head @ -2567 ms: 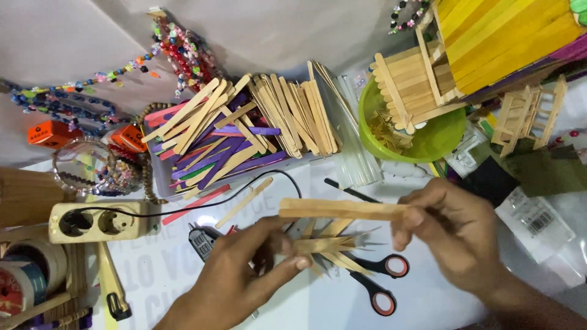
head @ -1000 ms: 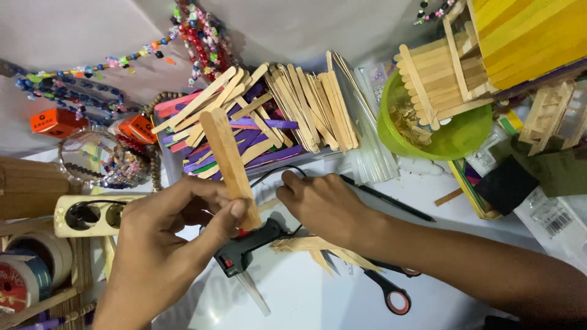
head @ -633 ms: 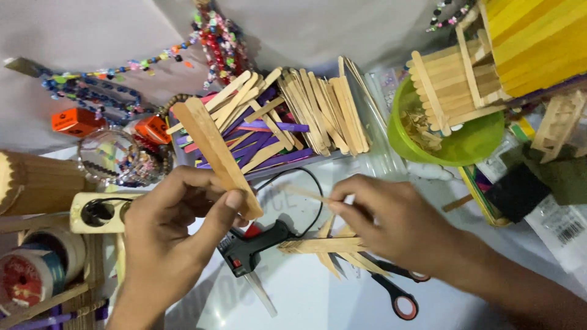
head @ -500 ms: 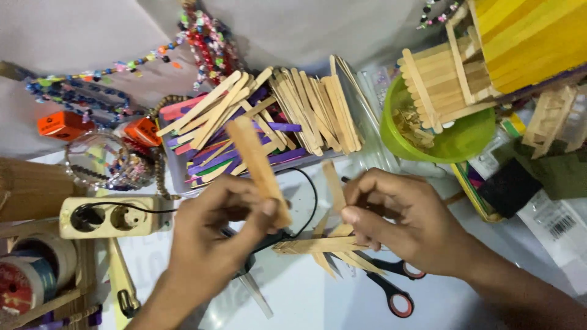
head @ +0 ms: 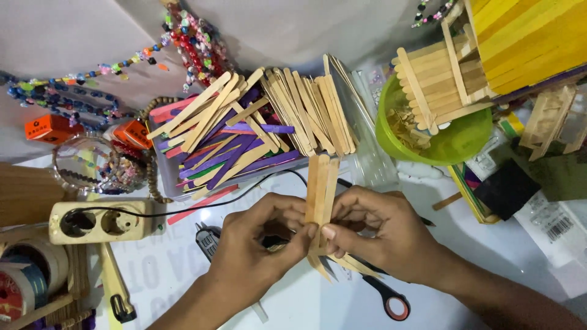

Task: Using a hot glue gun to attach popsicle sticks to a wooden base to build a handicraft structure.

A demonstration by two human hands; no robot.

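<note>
Both hands meet at the middle of the white table. My left hand and my right hand pinch a flat panel of plain wooden craft sticks glued side by side, held upright between the fingertips. Under the hands lies a fan of more joined sticks. A black glue gun sits partly hidden beneath my left hand. Scissors with red-ringed handles lie below my right wrist.
A clear tray of plain and coloured craft sticks stands behind the hands. A green bowl holds a small stick house at right. A power strip, tape rolls, a bead jar and bead strings crowd the left.
The stick panel was in my left hand alone, tilted; now both hands hold it upright at the centre. My right hand came off the fan of sticks on the table.
</note>
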